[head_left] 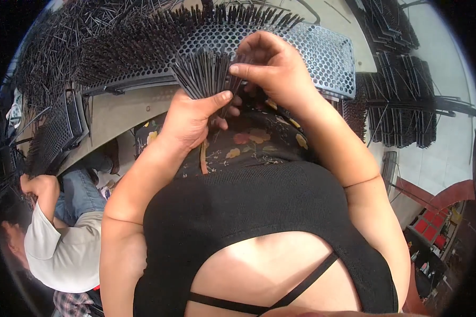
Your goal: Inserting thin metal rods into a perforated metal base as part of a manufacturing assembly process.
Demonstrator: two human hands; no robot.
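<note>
My left hand (188,119) is closed around a fanned bundle of thin dark rods (201,74), its thumb lying across their lower ends. The rods spread upward and to the left from my grip. At the right side of the bundle my right hand (280,66) has its fingers curled and its thumb against some of the rods; the fingertips are partly hidden. Just beyond both hands lies a long metal rack (330,61) with a perforated top. Many similar dark rods (137,50) stand upright in its left and far part, while holes show bare at its right end.
A heap of loose dark rods (53,58) covers the table's far left. A smaller perforated rack (63,124) sits at the left edge, near a co-worker in a light shirt (63,248). Filled racks (402,100) stand on the right. Red bins (429,227) lie at lower right.
</note>
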